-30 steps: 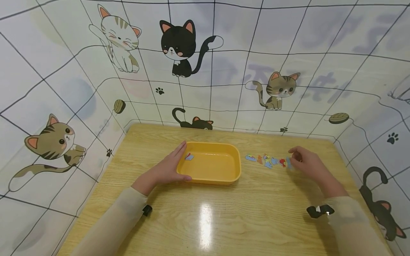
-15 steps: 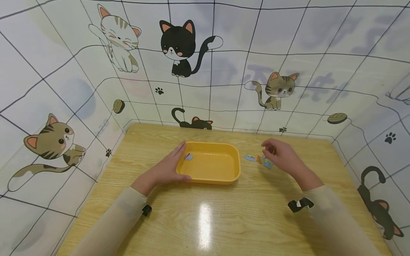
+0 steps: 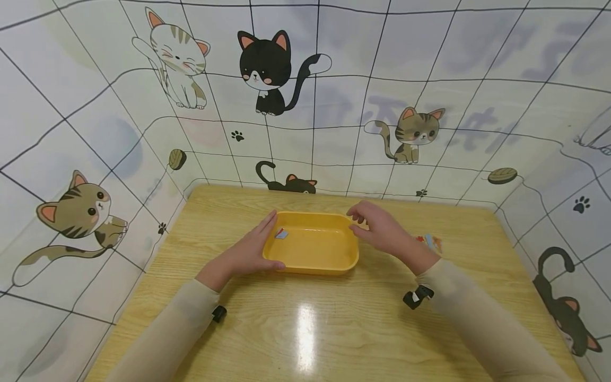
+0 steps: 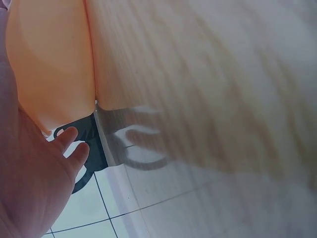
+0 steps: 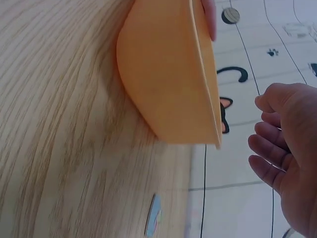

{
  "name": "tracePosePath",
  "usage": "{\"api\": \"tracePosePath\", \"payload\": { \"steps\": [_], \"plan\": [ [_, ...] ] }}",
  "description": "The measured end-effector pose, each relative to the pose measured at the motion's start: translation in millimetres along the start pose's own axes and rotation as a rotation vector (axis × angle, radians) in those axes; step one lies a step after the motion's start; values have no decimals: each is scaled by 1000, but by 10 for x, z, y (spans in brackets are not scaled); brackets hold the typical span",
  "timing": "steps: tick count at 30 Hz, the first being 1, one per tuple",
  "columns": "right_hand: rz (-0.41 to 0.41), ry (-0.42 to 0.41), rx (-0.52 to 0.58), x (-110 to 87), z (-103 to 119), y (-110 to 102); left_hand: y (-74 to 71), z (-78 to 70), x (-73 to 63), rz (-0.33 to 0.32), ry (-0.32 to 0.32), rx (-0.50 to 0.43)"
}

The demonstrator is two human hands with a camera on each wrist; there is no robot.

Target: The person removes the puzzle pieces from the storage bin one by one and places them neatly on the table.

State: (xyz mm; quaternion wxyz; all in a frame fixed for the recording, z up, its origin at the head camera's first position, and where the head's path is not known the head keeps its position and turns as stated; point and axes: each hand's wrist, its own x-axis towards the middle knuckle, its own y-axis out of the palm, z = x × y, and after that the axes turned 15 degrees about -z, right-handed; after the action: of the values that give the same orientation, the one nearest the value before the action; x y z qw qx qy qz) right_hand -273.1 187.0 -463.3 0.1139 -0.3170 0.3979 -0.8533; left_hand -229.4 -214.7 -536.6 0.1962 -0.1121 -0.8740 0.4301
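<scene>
A shallow yellow tray (image 3: 315, 260) sits on the wooden table in the head view. My left hand (image 3: 245, 252) holds its left end, thumb at the near side and fingers along the far-left side. Inside the tray lies a small red, white and blue flat piece (image 3: 281, 234). My right hand (image 3: 382, 228) is at the tray's right rim, its fingers loosely curled; in the right wrist view the right hand (image 5: 292, 148) shows nothing held. Several colourful flat pieces (image 3: 435, 243) lie right of my right wrist; others are hidden behind that hand and forearm.
The pale wooden table (image 3: 248, 329) meets a cat-printed wall covering (image 3: 334, 106) at the back and both sides. Another flat piece (image 5: 153, 215) shows on the table in the right wrist view. A black wrist device (image 3: 418, 297) sits on the right sleeve.
My right hand has moved left from the far right pieces, over the row, to the tray's right rim. The rightmost pieces show again and the left ones are covered. My left hand stays put.
</scene>
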Motion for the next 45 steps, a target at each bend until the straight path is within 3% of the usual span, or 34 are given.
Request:
{"api": "tracePosePath", "payload": {
  "steps": [13,30,39,45],
  "plan": [
    [116,-26,43,277,192,341,-11,-25,5,1,-1,4],
    [292,23,50,596,508,830,-31,-54,-4,-5,-20,-4],
    [331,49,53,672,619,1087,-18,-38,-25,-11,-9,-2],
    [319,0,28,696,590,1279,-21,-27,-21,-8,-2,-11]
  ]
}}
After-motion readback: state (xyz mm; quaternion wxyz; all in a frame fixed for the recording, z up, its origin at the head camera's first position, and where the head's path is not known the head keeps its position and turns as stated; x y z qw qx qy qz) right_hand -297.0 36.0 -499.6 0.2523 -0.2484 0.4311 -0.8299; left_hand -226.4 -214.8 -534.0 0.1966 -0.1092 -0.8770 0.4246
